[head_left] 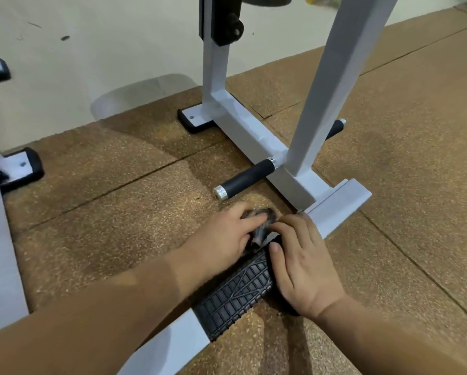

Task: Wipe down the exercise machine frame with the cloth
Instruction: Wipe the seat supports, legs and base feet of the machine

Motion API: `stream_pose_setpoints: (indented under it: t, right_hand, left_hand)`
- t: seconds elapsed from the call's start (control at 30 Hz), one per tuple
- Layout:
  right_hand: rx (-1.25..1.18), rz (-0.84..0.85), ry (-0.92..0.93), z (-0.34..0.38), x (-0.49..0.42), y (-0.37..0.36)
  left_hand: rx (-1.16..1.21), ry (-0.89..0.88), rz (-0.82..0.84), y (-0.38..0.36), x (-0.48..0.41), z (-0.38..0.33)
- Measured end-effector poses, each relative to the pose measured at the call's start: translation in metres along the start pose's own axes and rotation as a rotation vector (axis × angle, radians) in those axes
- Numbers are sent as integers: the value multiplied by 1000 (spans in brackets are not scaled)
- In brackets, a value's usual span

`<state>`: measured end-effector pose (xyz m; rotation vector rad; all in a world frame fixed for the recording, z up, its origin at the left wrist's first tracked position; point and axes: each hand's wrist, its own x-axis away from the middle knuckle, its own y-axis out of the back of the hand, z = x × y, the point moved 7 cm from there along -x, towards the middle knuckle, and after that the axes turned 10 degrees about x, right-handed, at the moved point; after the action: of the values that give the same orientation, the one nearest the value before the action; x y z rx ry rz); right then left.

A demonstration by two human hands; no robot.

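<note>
So the left hand point(227, 234) is bunched around a dark mottled cloth point(260, 216), a bit blurry, pressing it down at the low end of the white painted steel machine frame point(335, 209), right where the base bar meets the black ribbed rubber tread pad point(235, 296). The right hand point(302, 261) lies flat with relaxed fingers on that pad, just beside the cloth. It all sits on a brown speckled rubber floor point(118, 212).

White frame point(256, 136), black ribbed foot pad point(235, 293), speckled brown floor point(405, 147)
</note>
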<state>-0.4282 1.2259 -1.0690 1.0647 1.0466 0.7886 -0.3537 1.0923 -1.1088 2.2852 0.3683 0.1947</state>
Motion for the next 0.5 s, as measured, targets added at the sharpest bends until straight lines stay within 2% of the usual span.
stream_pose_setpoints:
  t: [0.17, 0.27, 0.4, 0.5]
  right_hand:
    - [85, 24, -48, -4, -1, -10]
    - [111, 51, -55, -4, -1, -15]
    - [136, 69, -68, -4, -1, -17]
    - [200, 64, -138, -5, 5, -16]
  left_hand:
    - [-40, -183, 232, -34, -12, 14]
    - [-45, -251, 206, -36, -5, 23]
    - [-77, -196, 240, -44, -38, 16]
    - [-14, -206, 180, -45, -39, 12]
